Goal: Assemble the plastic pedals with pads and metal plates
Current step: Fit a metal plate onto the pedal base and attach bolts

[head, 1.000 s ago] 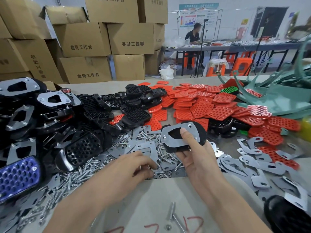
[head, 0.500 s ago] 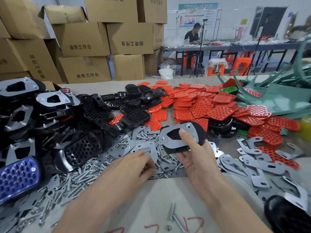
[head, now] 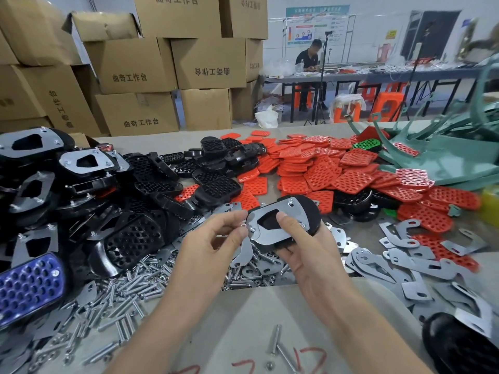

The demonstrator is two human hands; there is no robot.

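Observation:
My right hand (head: 307,255) grips a black plastic pedal (head: 310,211) from below, thumb pressing the grey metal plate (head: 272,221) that lies on top of it. My left hand (head: 216,241) is raised beside the pedal's left end and pinches a small metal nut (head: 243,225) between thumb and fingertips, right at the plate's left corner. A bolt end sticks up through the plate near its far edge. A heap of loose bolts and nuts (head: 140,282) lies just below my hands.
Black pedal shells (head: 135,238) and finished pedals (head: 86,163) are piled at left, with a blue pad (head: 29,287) at the near left. Red pads (head: 324,171) cover the middle and right. Loose metal plates (head: 399,260) lie at right. Cardboard boxes stand behind the table; a person sits far back.
My left hand has lifted from the bolt heap up to the pedal's left end with a small nut pinched in it. My right hand has kept hold of the pedal.

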